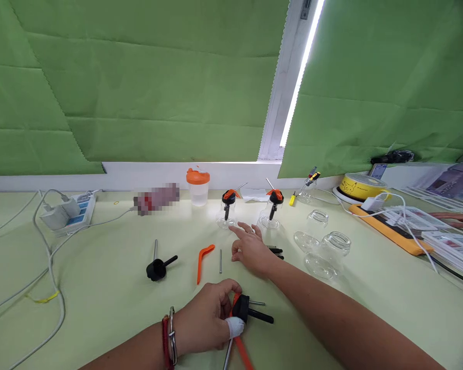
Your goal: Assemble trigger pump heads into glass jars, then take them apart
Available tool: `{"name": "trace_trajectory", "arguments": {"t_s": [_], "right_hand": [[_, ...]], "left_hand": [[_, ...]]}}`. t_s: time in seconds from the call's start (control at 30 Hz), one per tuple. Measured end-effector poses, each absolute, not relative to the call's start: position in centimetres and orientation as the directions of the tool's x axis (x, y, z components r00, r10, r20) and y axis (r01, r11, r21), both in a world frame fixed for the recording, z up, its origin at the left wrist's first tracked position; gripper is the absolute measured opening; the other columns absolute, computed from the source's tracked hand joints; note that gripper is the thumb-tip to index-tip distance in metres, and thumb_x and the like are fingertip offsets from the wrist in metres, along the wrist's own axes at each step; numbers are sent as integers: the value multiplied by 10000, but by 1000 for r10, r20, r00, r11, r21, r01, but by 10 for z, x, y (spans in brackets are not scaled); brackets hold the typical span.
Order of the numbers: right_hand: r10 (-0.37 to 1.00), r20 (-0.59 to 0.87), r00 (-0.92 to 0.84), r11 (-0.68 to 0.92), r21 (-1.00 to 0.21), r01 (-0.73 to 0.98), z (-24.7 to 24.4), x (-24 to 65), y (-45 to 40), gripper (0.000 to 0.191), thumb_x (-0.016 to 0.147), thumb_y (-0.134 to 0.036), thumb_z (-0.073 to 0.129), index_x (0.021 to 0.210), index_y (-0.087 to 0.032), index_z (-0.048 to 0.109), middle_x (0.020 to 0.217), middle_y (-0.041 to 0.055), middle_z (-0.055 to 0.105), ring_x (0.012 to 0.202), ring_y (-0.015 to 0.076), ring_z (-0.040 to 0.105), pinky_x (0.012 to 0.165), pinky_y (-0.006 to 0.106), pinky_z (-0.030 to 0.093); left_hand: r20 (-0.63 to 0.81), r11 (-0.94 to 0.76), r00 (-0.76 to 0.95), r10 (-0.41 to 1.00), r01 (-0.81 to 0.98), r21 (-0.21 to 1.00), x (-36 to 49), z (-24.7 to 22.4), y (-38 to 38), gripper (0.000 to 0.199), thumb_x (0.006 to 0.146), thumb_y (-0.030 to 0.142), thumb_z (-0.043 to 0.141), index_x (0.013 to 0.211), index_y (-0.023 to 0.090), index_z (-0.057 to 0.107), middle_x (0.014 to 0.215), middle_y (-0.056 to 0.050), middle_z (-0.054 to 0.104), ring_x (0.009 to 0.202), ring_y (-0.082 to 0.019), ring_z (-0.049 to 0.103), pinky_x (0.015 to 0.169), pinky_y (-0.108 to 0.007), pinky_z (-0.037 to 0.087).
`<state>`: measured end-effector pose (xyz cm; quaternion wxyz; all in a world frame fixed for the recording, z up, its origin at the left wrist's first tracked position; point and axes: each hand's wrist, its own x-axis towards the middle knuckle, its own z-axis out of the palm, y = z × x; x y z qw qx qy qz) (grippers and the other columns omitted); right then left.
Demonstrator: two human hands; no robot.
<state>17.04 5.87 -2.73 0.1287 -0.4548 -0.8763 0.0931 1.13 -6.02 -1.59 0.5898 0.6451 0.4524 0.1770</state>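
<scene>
My left hand (206,318), its thumb wrapped in white, grips a black cap assembly (240,310) with an orange lever and metal rods. Stretched over the table, my right hand (253,250) has its fingers apart and holds nothing; its fingertips are close to the foot of a clear glass vessel (226,223) topped in black and orange. A similar glass vessel (269,223) stands to the right. Black springs (275,252) lie partly hidden behind my right hand. A loose orange lever (203,262), a metal rod (220,261) and a black cap part (156,269) lie to the left.
Clear glass vessels (337,244) stand at the right. An orange-lidded cup (198,187) and small screwdrivers (312,178) are at the back. White cables (48,252) and a power strip (85,210) occupy the left. Another person's hand (461,220) shows at the right edge.
</scene>
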Motion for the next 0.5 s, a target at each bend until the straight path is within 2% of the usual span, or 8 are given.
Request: {"name": "trace_trajectory", "arguments": {"t_s": [0.07,0.13,0.2,0.27,0.33,0.4,0.5], "right_hand": [[823,172,-541,567,-288,772,-21,170,55,114,737,-293,671,660,-213,692,1393,20,418,1314,281,239,1033,505,96],[817,219,-533,576,-314,755,-11,171,49,161,795,-288,606,692,-202,696,1320,45,498,1243,268,345,1007,465,195],[803,233,-549,595,-369,713,1,178,37,234,856,-280,511,739,-184,689,1122,70,618,1055,216,495,915,375,325],[786,138,-602,594,-441,673,11,190,22,284,881,-272,440,746,-166,667,843,55,654,785,155,549,741,284,399],[772,-56,-633,530,-494,689,16,205,7,277,853,-281,456,690,-164,646,663,17,603,613,124,497,570,237,371],[730,-237,-641,452,-535,713,15,218,-6,217,802,-274,504,668,-165,635,567,-14,538,517,100,432,479,219,308],[728,-300,-617,333,-632,700,4,225,-17,155,764,-246,517,680,-166,620,557,-30,523,496,84,411,459,203,291]], "left_hand": [[-307,129,508,805,355,926,12,-18,-60,399,678,179,566,1060,198,452,644,69,491,410,-63,427,352,-179,344],[-297,135,475,828,346,929,12,-19,-60,468,662,169,587,1106,187,439,669,61,497,456,-71,457,374,-177,354],[-282,134,451,847,333,933,13,-20,-60,475,654,160,591,1105,174,446,673,55,506,499,-82,477,400,-179,364],[-274,141,432,859,313,939,14,-20,-59,374,651,159,580,1014,160,486,666,50,511,504,-82,469,411,-184,364],[-286,174,409,866,290,941,15,-19,-58,258,648,166,569,899,153,512,664,45,515,486,-74,445,409,-190,358],[-301,203,386,872,276,939,16,-18,-57,200,639,169,569,833,147,528,660,40,520,489,-74,437,424,-195,356],[-268,165,397,878,274,947,18,-14,-58,158,636,166,565,791,134,564,655,29,534,554,-94,467,490,-204,360]]}}
